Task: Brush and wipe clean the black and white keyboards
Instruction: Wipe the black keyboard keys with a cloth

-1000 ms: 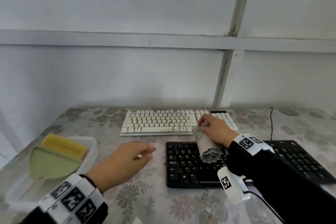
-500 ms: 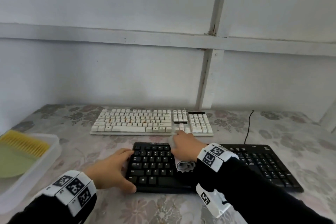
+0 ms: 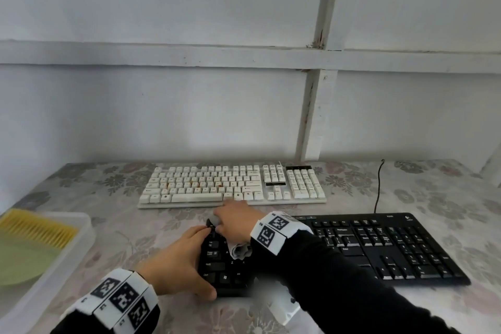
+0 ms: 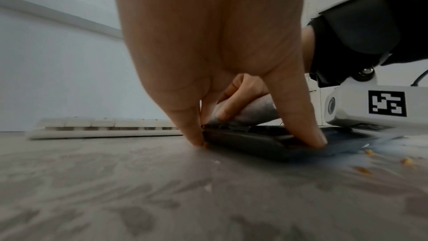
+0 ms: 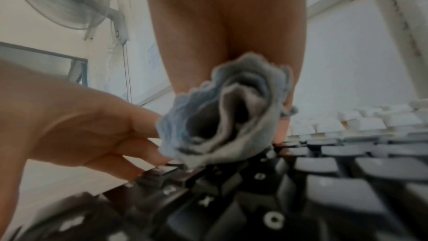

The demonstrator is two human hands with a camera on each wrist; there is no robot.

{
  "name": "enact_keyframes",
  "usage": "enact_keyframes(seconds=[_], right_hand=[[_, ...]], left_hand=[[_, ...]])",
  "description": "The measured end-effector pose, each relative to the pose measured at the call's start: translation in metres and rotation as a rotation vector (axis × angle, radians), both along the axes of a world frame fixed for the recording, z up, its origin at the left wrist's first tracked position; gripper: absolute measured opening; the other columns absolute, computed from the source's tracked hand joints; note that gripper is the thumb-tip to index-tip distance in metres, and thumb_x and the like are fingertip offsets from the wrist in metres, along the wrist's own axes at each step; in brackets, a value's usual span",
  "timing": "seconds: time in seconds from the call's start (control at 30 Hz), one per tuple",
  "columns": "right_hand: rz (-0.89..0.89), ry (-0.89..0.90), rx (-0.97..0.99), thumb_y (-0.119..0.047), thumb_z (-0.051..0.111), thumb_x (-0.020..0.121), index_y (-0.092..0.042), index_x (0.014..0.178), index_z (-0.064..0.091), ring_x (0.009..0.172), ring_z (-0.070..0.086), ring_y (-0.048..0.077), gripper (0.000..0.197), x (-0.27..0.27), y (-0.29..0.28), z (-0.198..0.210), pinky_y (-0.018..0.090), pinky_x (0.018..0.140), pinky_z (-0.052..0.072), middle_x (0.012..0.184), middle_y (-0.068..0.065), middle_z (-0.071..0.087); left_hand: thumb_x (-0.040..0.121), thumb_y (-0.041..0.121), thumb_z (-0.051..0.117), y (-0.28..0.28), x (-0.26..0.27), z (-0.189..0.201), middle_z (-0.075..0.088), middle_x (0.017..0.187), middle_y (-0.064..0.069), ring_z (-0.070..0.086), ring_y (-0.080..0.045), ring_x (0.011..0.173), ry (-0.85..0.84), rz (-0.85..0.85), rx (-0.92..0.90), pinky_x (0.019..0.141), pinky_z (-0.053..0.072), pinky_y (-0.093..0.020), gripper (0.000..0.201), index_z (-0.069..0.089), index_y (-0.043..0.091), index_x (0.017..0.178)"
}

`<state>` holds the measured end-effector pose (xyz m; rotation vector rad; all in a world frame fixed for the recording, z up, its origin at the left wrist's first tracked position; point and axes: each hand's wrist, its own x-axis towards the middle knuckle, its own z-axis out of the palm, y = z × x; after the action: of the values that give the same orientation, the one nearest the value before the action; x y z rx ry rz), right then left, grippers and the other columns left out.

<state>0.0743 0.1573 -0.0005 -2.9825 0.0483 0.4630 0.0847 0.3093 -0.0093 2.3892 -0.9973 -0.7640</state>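
Gripping rolled grey cloth (image 3: 238, 248) on black keyboard (image 3: 379, 247): right hand (image 3: 233, 221) | left hand (image 3: 179, 263) clasped keyboard's left end, thumb and fingers curled

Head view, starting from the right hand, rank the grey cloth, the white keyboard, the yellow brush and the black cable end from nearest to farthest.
From the right hand:
1. Grey cloth: gripped in that hand, on the black keyboard's left end.
2. White keyboard: just behind the hand.
3. Black cable end: back right, near the wall.
4. Yellow brush: far left, in the tray.
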Motion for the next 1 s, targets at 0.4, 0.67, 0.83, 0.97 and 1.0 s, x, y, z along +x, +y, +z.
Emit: enact_keyframes(seconds=[0.4,0.67,0.83,0.97,1.0], right_hand=[[-0.024,0.12,-0.268,0.0,0.043,0.094,-0.006,0.116,0.057,0.124,0.043,0.033,0.026,-0.024,-0.04,0.009,0.042,0.104,0.034,0.132,0.016,0.048],[-0.214,0.067,-0.108,-0.002,0.044,0.093,-0.012,0.124,0.054,0.123,0.043,0.032,0.034,-0.065,-0.111,0.001,0.042,0.106,0.037,0.135,0.01,0.046],[-0.327,0.065,-0.082,-0.003,0.041,0.095,-0.024,0.132,0.05,0.128,0.036,0.03,0.043,-0.093,-0.163,-0.005,0.044,0.108,0.033,0.137,0.003,0.044],[-0.419,0.07,-0.101,-0.007,0.042,0.096,-0.029,0.134,0.048,0.124,0.039,0.029,0.044,-0.111,-0.196,-0.008,0.044,0.107,0.036,0.132,0.001,0.047],[-0.433,0.077,-0.121,-0.006,0.041,0.096,-0.028,0.131,0.05,0.123,0.04,0.031,0.043,-0.114,-0.203,-0.009,0.043,0.105,0.037,0.13,0.001,0.047]], left_hand=[[0.062,0.032,0.081,-0.007,-0.004,0.009,0.019,0.125,0.021,0.03,-0.001,0.115,-0.068,-0.027,0.085,0.1,0.027,-0.015,0.101,0.02,0.024,0.142],[0.063,0.031,0.081,-0.01,-0.007,0.011,0.018,0.148,0.012,0.026,-0.009,0.134,-0.069,-0.013,0.126,0.108,0.025,-0.022,0.113,0.005,0.026,0.147],[0.062,0.032,0.081,-0.01,-0.005,0.01,0.022,0.148,0.011,0.028,-0.009,0.132,-0.07,-0.001,0.151,0.108,0.026,-0.022,0.111,0.01,0.024,0.147],[0.061,0.035,0.08,-0.008,-0.004,0.006,0.018,0.151,0.01,0.025,-0.009,0.136,-0.073,0.023,0.145,0.109,0.025,-0.022,0.113,0.009,0.022,0.148],[0.062,0.035,0.08,-0.008,-0.005,0.006,0.018,0.151,0.01,0.025,-0.009,0.136,-0.067,0.02,0.141,0.109,0.025,-0.021,0.112,0.009,0.022,0.148]])
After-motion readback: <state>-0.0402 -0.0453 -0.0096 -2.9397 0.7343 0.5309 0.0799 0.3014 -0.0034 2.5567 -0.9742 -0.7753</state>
